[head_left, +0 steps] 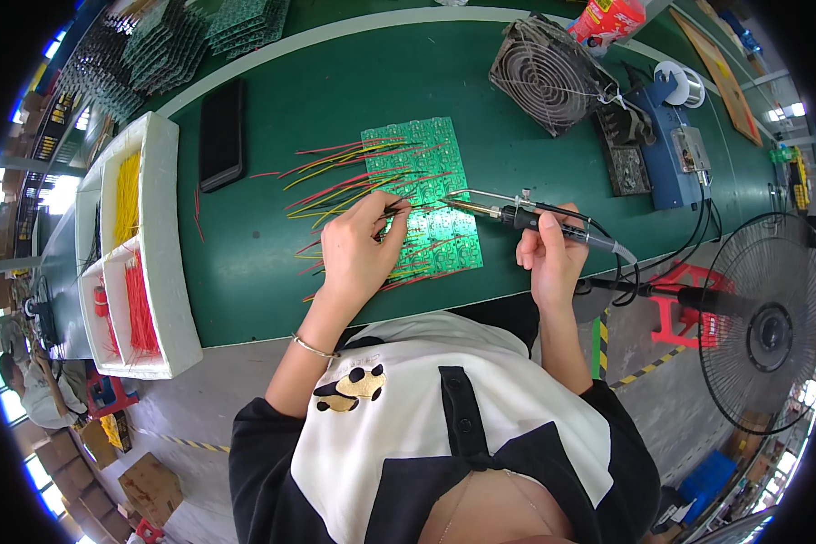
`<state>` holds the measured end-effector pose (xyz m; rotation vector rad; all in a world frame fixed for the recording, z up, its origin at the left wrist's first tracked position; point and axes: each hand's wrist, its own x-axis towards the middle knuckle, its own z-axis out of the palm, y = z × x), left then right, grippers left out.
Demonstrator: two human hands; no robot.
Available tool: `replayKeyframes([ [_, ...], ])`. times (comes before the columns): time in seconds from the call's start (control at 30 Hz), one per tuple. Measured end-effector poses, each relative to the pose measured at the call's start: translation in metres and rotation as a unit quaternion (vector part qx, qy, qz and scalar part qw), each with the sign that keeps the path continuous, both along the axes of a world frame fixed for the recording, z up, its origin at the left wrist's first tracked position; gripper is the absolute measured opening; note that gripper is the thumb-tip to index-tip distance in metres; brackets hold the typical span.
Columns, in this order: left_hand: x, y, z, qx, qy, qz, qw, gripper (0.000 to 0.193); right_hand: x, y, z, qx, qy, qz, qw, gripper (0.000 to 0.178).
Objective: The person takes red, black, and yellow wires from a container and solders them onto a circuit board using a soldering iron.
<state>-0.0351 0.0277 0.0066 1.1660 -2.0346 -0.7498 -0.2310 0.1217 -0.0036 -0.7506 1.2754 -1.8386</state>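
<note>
A green circuit board panel point(444, 245) lies on the green work table, with rows of red, yellow and black wires point(331, 195) sticking out to its left. My left hand point(361, 238) is over the panel's left side, thumb and fingertips pinched on a thin dark wire point(397, 210). In my right hand point(553, 258) is a soldering iron point(517, 216) with a thin feed tube along it. Its tip points left and reaches the middle of the panel, close to my left fingertips. Whether the tip touches a pad is too small to tell.
A white foam box point(186, 299) with yellow and red wires stands left, beside a black phone point(222, 136). Behind right are a square fan point(548, 77) and a blue solder feeder point(666, 145) with a wire spool point(682, 86). A large round fan point(769, 331) stands at right.
</note>
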Motion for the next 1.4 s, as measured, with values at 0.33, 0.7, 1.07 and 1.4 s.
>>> replayKeyframes([
  [0.33,0.0002,0.0004,0.0008,0.021,-0.005,0.004,1.000,0.006,-0.0008,0.0010,-0.0036,-0.009,0.004,0.005,1.000,0.014],
  [0.7,0.0008,-0.0001,-0.0021,0.015,0.012,-0.005,1.000,0.008,-0.0009,-0.0004,-0.0017,0.002,0.012,0.003,1.000,0.013],
  [1.07,0.0000,0.0002,-0.0012,0.006,0.002,-0.004,1.000,0.007,-0.0014,0.0004,0.0000,-0.014,-0.019,-0.018,1.000,0.014],
  [1.4,-0.0005,0.0001,-0.0030,-0.001,0.021,-0.005,1.000,0.007,-0.0005,0.0005,-0.0018,-0.001,0.013,0.003,1.000,0.013],
])
